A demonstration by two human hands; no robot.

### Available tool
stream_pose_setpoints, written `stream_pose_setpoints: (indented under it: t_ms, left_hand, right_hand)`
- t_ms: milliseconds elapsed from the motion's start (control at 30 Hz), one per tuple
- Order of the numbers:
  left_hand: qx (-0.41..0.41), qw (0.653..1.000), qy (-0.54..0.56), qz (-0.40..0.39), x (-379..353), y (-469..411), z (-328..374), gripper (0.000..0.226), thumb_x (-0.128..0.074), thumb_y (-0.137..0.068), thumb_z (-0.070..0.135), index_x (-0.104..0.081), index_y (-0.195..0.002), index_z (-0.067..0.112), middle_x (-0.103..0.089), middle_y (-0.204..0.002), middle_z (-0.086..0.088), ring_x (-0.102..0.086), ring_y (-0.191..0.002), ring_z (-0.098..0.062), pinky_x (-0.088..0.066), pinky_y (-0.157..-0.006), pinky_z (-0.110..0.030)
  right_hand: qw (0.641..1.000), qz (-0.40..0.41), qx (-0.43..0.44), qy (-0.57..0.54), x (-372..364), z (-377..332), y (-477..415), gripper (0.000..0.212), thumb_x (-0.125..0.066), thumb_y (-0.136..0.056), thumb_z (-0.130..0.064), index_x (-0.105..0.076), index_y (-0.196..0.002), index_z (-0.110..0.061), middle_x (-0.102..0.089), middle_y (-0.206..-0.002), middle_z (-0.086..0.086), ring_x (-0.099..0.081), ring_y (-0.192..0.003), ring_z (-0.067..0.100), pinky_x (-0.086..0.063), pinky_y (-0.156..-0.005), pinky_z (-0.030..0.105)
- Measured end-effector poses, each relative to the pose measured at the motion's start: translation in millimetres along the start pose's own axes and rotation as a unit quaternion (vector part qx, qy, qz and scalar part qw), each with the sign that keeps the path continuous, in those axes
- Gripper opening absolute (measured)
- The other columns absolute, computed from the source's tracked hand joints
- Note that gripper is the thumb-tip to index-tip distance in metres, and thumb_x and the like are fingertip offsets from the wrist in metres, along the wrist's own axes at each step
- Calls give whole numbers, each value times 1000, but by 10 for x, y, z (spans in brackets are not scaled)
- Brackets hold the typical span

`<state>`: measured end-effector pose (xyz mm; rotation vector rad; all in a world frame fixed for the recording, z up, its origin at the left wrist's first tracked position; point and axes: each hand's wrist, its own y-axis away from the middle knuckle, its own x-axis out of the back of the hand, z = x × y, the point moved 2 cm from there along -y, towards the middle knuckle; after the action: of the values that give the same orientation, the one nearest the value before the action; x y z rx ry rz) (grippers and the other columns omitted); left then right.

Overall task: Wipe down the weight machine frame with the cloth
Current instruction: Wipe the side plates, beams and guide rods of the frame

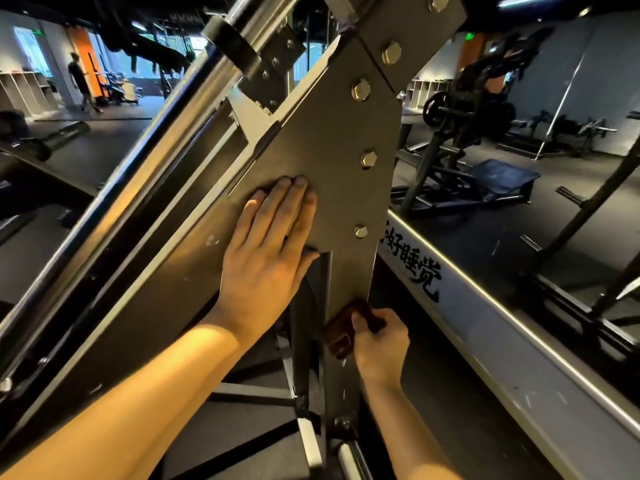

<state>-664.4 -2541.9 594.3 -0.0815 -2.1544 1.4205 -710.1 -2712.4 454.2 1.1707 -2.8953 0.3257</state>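
Nearest the camera, 2 bare forearms reach up to the weight machine frame, whose broad grey plate serves as the landmark for every place told here. The left hand lies flat on the lower left part of the plate, fingers straight and close together, palm against the metal, grasping nothing. The right hand is at the plate's narrow bottom end, fingers curled and thumb pressed round a dark brown cloth. The cloth is bunched against the plate's lower right edge, touching the metal. Up the right side of the plate runs a line of 5 hex bolts. Along the plate's left side a chrome rail slants upward, parallel to the sloped frame member. To the right of the plate and just behind it, a white beam with black painted characters slopes away toward the lower right. Farther right of the plate stands another dark machine on the black floor. Far to the left of the plate, a person stands near an orange panel, with white cubby shelves beside them.
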Motion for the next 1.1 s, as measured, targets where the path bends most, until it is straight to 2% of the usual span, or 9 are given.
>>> stream_pose_setpoints:
  t_ms: [100, 233, 333, 433, 533, 667, 900, 1000, 1100]
  left_hand:
    - [7, 1000, -4, 11, -18, -6, 16, 77, -74, -93, 35, -40, -154, 3, -37, -160, -18, -27, -150, -31, -12, -127, -43]
    - [10, 1000, 2, 21, -32, -2, 12, 77, -74, -93, 35, -40, -154, 2, -39, -159, -18, -28, -149, -31, -14, -127, -43]
    - [9, 1000, -1, 27, -32, -9, -1, 76, -73, -94, 36, -41, -153, 1, -39, -159, -17, -29, -149, -31, -16, -126, -43]
    - [10, 1000, 5, 29, -33, -8, 8, 76, -73, -94, 36, -41, -152, 0, -39, -159, -18, -29, -149, -31, -16, -127, -43]
    - [9, 1000, 9, 27, -41, -5, -3, 74, -72, -96, 35, -41, -152, -2, -39, -159, -18, -29, -150, -30, -16, -127, -44]
    - [0, 1000, 9, 23, -33, 7, -14, 73, -70, -97, 35, -40, -152, -3, -37, -160, -18, -28, -151, -30, -17, -128, -44]
    - [0, 1000, 3, -12, -26, 33, 36, 70, -60, -102, 36, -34, -155, -3, -27, -165, -19, -19, -155, -31, -13, -128, -48]
    - [3, 1000, 23, -19, -15, 106, 106, 65, -59, -102, 33, -39, -153, -2, -31, -163, -20, -24, -154, -32, -17, -127, -51]
    - [15, 997, 77, -12, 38, 224, 173, 52, -63, -100, 23, -52, -145, -1, -43, -157, -19, -34, -150, -31, -23, -125, -50]
  right_hand:
    - [996, 18, 74, -43, -20, -537, -208, 8, -74, -91, -12, -68, -94, -16, -69, -85, -9, -67, -81, -5, -50, -67, 8]
    - [984, 25, 147, -99, -71, -701, -135, 10, -71, -93, -7, -66, -99, -1, -69, -87, -6, -68, -83, -5, -51, -71, 10]
    - [999, -10, 18, -36, -58, -45, 96, 6, -73, -92, -10, -66, -93, -11, -71, -84, -5, -72, -83, 7, -59, -69, 23]
    - [996, -32, -81, 5, -29, 85, 70, 11, -74, -92, -16, -65, -89, -22, -72, -86, -2, -72, -82, 12, -56, -65, 18]
    - [997, -23, 51, -54, -52, -525, -104, 8, -73, -92, -14, -67, -97, -16, -71, -91, -6, -70, -86, 1, -52, -69, 10]
    - [979, 8, 179, -100, -171, -709, -32, 10, -70, -93, -5, -65, -102, -2, -70, -93, -5, -70, -90, 2, -55, -75, 14]
    - [990, -71, -85, 87, -5, 363, 106, 13, -74, -91, -17, -64, -85, -20, -68, -80, -4, -71, -83, 16, -50, -64, 21]
    - [997, -40, 64, 6, -1, -316, 3, 10, -73, -92, -14, -66, -90, -20, -69, -81, -6, -69, -79, 2, -55, -68, 22]
    - [965, -26, 255, -55, -1, -1033, -110, 11, -71, -94, -8, -67, -104, -9, -72, -95, -3, -70, -92, 3, -54, -79, 16]
